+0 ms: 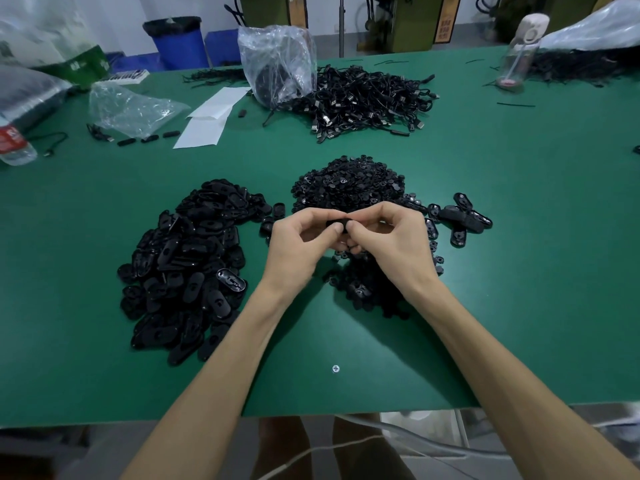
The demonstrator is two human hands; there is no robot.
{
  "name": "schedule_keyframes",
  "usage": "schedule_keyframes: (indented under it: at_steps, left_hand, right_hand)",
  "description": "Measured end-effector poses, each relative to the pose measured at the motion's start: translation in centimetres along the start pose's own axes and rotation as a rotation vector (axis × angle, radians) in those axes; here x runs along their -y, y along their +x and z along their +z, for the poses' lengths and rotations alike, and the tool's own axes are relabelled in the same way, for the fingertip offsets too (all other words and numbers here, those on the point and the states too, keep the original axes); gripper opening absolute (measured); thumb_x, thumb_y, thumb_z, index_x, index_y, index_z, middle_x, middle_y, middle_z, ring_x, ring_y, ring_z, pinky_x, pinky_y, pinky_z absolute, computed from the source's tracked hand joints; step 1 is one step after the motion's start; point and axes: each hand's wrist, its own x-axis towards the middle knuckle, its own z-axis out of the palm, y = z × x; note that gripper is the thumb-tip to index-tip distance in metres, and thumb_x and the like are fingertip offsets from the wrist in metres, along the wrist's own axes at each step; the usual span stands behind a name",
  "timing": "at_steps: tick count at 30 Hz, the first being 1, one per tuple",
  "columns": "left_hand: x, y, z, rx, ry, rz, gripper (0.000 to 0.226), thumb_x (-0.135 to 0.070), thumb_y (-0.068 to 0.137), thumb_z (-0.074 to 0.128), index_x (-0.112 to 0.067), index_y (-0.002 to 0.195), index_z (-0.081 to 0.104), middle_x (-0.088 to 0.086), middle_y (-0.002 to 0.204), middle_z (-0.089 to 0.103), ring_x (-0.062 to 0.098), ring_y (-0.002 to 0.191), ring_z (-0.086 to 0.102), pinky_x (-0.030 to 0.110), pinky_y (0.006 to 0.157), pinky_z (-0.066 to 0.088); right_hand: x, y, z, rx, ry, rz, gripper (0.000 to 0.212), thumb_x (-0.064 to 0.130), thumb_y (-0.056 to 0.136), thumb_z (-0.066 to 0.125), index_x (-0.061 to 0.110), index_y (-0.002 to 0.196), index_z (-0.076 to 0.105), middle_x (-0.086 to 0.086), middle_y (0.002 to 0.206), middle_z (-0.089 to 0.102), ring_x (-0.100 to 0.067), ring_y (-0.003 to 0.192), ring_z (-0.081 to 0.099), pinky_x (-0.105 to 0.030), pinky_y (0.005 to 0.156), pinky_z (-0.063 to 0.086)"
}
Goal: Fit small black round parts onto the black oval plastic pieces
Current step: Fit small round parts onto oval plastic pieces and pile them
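Note:
Both hands meet above the green table (pixel 519 237). My left hand (pixel 298 244) pinches a black oval plastic piece (pixel 335 224) between thumb and fingers. My right hand (pixel 391 240) pinches the same piece from the right, fingertips curled on it; any small round part there is hidden by the fingers. A large heap of black oval pieces (pixel 187 268) lies to the left. A heap of small black round parts (pixel 349 183) lies just beyond the hands, and more round parts (pixel 367 285) lie under my right wrist.
A few oval pieces (pixel 460 220) lie to the right of the hands. Farther back sits a pile of black cables (pixel 367 98) with a clear plastic bag (pixel 277 64). White paper sheets (pixel 207 119), another bag (pixel 128 105) and bottles (pixel 14 143) (pixel 519 53) stand near the edges.

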Motion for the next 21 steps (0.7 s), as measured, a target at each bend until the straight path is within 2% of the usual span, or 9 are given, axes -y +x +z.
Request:
schedule_keyframes:
  at_steps: [3, 8, 11, 15, 18, 20, 21]
  left_hand:
    - [-0.3, 0.0, -0.1, -0.003, -0.066, -0.036, 0.016, 0.0, 0.092, 0.075, -0.006, 0.107, 0.077, 0.012, 0.093, 0.08, 0.026, 0.082, 0.078, 0.031, 0.079, 0.062]
    - [0.1, 0.1, 0.1, -0.01, -0.016, -0.013, 0.015, 0.001, 0.091, 0.076, -0.004, 0.106, 0.077, 0.01, 0.089, 0.08, 0.023, 0.079, 0.078, 0.027, 0.076, 0.061]
    - [0.3, 0.0, 0.2, -0.027, 0.009, -0.006, 0.015, -0.002, 0.092, 0.076, -0.004, 0.106, 0.076, 0.01, 0.089, 0.08, 0.025, 0.079, 0.078, 0.029, 0.077, 0.062]
    - [-0.1, -0.1, 0.3, -0.044, 0.108, 0.005, 0.014, -0.008, 0.097, 0.072, -0.015, 0.108, 0.076, 0.004, 0.096, 0.079, 0.023, 0.087, 0.077, 0.038, 0.082, 0.063]
    - [-1.1, 0.5, -0.6, -0.156, 0.443, -0.022, 0.015, -0.015, 0.103, 0.064, -0.014, 0.117, 0.07, 0.0, 0.106, 0.073, 0.014, 0.092, 0.073, 0.033, 0.083, 0.061]
    - [-1.7, 1.1, -2.4, -0.238, 0.874, -0.086, 0.02, -0.014, 0.104, 0.059, -0.007, 0.122, 0.065, 0.008, 0.121, 0.064, 0.017, 0.1, 0.064, 0.028, 0.087, 0.052]
    - [-2.0, 1.4, -3.5, -0.257, 1.073, -0.131, 0.022, -0.012, 0.104, 0.058, -0.002, 0.124, 0.061, 0.015, 0.126, 0.059, 0.023, 0.105, 0.059, 0.03, 0.087, 0.049]
  right_hand:
    - [0.1, 0.0, 0.2, -0.005, 0.028, 0.004, 0.007, 0.004, 0.088, 0.073, 0.01, 0.092, 0.074, -0.004, 0.075, 0.077, -0.021, 0.069, 0.075, -0.027, 0.066, 0.06]
    - [0.0, 0.1, 0.1, -0.007, 0.034, 0.021, 0.008, 0.002, 0.088, 0.073, 0.009, 0.091, 0.074, -0.006, 0.076, 0.077, -0.024, 0.072, 0.076, -0.028, 0.066, 0.06]
    - [0.0, 0.1, 0.1, 0.003, 0.041, 0.026, 0.008, 0.001, 0.089, 0.072, 0.009, 0.092, 0.073, -0.006, 0.076, 0.077, -0.023, 0.073, 0.076, -0.026, 0.065, 0.059]
    - [0.1, 0.2, -0.3, -0.014, 0.027, -0.009, 0.009, 0.002, 0.089, 0.073, 0.009, 0.093, 0.073, -0.005, 0.075, 0.076, -0.015, 0.068, 0.073, -0.024, 0.066, 0.058]
    - [0.1, 0.8, -1.4, -0.198, -0.055, -0.047, 0.01, 0.006, 0.09, 0.072, 0.014, 0.096, 0.072, -0.004, 0.08, 0.075, -0.021, 0.074, 0.074, -0.037, 0.074, 0.062]
    - [0.2, 1.4, -2.6, -0.326, -0.121, -0.044, 0.01, 0.008, 0.09, 0.07, 0.016, 0.096, 0.072, -0.002, 0.082, 0.074, -0.02, 0.078, 0.074, -0.044, 0.078, 0.062]
    - [0.3, 1.8, -3.2, -0.357, -0.147, -0.037, 0.01, 0.008, 0.09, 0.07, 0.016, 0.096, 0.072, -0.001, 0.083, 0.074, -0.019, 0.078, 0.074, -0.046, 0.079, 0.061]
